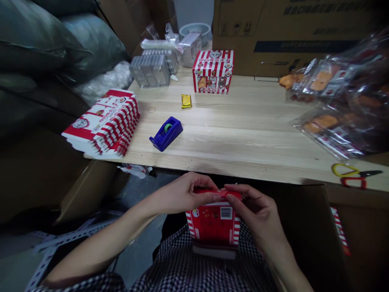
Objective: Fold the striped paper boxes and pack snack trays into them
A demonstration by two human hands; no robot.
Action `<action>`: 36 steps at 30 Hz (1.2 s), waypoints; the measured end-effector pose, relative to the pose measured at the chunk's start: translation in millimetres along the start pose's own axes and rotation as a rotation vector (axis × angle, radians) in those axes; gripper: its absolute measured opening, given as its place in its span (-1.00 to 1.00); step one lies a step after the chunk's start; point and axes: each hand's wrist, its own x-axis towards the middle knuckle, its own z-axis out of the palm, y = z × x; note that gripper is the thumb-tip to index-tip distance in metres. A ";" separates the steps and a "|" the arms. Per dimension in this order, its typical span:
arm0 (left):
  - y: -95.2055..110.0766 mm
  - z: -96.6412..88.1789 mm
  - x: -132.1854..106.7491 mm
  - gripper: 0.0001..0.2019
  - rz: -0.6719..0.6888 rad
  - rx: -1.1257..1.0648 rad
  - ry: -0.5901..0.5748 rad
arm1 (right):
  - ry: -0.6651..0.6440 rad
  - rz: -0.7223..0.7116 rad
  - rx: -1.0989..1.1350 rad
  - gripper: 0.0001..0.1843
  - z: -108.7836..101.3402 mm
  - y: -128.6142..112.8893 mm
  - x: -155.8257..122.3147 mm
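A red box with white-striped edges and a barcode is held over my lap, in front of the table edge. My left hand grips its upper left side, thumb and fingers closed on the red top flap. On the upper right, my right hand pinches the same flap, its fingertips close to the left thumb. A pale flap sticks out at the box's lower end. Whatever is inside the box is hidden.
On the table are a stack of flat striped cartons, a blue tape dispenser, a gold packet, an assembled striped box, clear plastic packs, bagged orange toys and scissors. An open carton stands at right.
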 end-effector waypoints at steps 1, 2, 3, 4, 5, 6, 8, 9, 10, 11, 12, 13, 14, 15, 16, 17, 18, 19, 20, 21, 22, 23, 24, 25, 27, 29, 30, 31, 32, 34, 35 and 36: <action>0.8 -0.9 0.5 -0.65 -0.018 -0.020 -0.015 | 0.008 -0.002 -0.003 -0.76 0.7 -0.8 -1.1; 1.3 -1.7 0.9 -0.65 -0.036 -0.039 -0.032 | 0.014 0.000 -0.007 -0.76 1.3 -1.9 -2.4; 1.7 -2.4 1.1 -0.65 -0.053 -0.055 -0.048 | 0.022 0.007 -0.011 -0.76 1.8 -3.0 -3.7; 2.0 -3.1 1.2 -0.64 -0.068 -0.068 -0.062 | 0.025 0.018 -0.013 -0.76 2.1 -3.9 -4.9; 2.1 -3.6 1.1 -0.64 -0.077 -0.074 -0.074 | 0.026 0.029 -0.013 -0.76 2.2 -4.4 -6.0; 2.4 -3.9 0.8 -0.63 -0.082 -0.067 -0.081 | 0.020 0.036 -0.011 -0.75 2.0 -4.5 -6.7; 3.4 -4.0 0.0 -0.62 -0.082 -0.014 -0.089 | 0.010 0.033 -0.002 -0.75 1.0 -3.2 -6.9; 4.2 -3.8 -0.5 -0.61 -0.073 0.031 -0.084 | 0.009 0.028 0.004 -0.76 0.5 -2.1 -6.3; 5.1 -3.4 -1.1 -0.59 -0.057 0.087 -0.070 | 0.014 0.020 0.008 -0.76 0.0 -1.0 -5.4; 6.1 -2.9 -1.8 -0.57 -0.035 0.146 -0.049 | 0.021 0.012 0.008 -0.77 -0.3 0.0 -4.3; 7.0 -2.2 -2.7 -0.56 -0.006 0.203 -0.022 | 0.030 0.003 0.004 -0.78 -0.5 0.6 -3.2; 7.8 -1.6 -3.8 -0.56 0.027 0.254 0.008 | 0.034 -0.009 -0.003 -0.79 -0.6 0.9 -2.2; 8.2 -1.0 -5.3 -0.56 0.060 0.299 0.035 | 0.032 -0.026 -0.012 -0.80 -0.8 0.9 -1.3; 8.1 -0.5 -7.1 -0.56 0.089 0.336 0.056 | 0.031 -0.043 -0.025 -0.81 -1.0 0.9 -0.5; 7.4 0.0 -9.2 -0.58 0.111 0.365 0.079 | 0.028 -0.060 -0.039 -0.82 -1.6 1.2 0.3; 6.1 0.4 -11.4 -0.61 0.133 0.387 0.105 | 0.027 -0.082 -0.058 -0.84 -2.5 2.0 1.3; 3.9 0.7 -13.6 -0.61 0.161 0.405 0.136 | 0.025 -0.109 -0.083 -0.86 -4.0 3.7 2.6; 0.8 1.0 -15.4 -0.59 0.200 0.420 0.169 | 0.030 -0.146 -0.112 -0.88 -6.1 6.1 4.3; -3.4 1.3 -16.7 -0.54 0.249 0.428 0.201 | 0.040 -0.194 -0.147 -0.89 -8.7 9.4 6.5; -8.5 1.5 -17.1 -0.51 0.301 0.428 0.229 | 0.049 -0.252 -0.185 -0.88 -11.9 13.1 9.1; -14.5 1.6 -16.5 -0.52 0.347 0.416 0.255 | 0.055 -0.313 -0.221 -0.87 -15.4 17.0 12.1; -21.2 1.4 -15.1 -0.57 0.382 0.393 0.278 | 0.050 -0.361 -0.252 -0.85 -19.1 20.6 15.3; -28.1 0.8 -12.9 -0.62 0.395 0.362 0.302 | 0.026 -0.390 -0.276 -0.84 -22.8 23.7 18.6; -35.0 0.0 -10.2 -0.67 0.389 0.325 0.325 | -0.018 -0.395 -0.292 -0.83 -26.3 25.9 21.9; -47.0 -2.8 -4.3 -0.72 0.354 0.260 0.362 | -0.139 -0.338 -0.293 -0.79 -31.4 27.5 28.1; -55.0 -6.3 0.6 -0.73 0.319 0.228 0.376 | -0.225 -0.275 -0.270 -0.75 -33.4 26.0 34.1; -57.3 -7.9 2.3 -0.73 0.310 0.222 0.381 | -0.244 -0.262 -0.261 -0.75 -33.3 24.7 37.1; -58.6 -9.4 3.2 -0.73 0.309 0.219 0.383 | -0.252 -0.255 -0.256 -0.75 -33.0 23.4 40.1; -59.3 -10.4 3.5 -0.72 0.309 0.216 0.384 | -0.253 -0.254 -0.257 -0.76 -32.6 22.4 43.2; -60.1 -11.5 2.1 -0.69 0.309 0.200 0.395 | -0.251 -0.249 -0.268 -0.76 -33.1 22.1 49.2; -60.8 -11.4 0.8 -0.66 0.310 0.190 0.412 | -0.250 -0.240 -0.272 -0.75 -34.3 23.0 51.9; -62.1 -11.1 -0.7 -0.62 0.316 0.187 0.439 | -0.247 -0.231 -0.275 -0.75 -36.0 24.7 54.4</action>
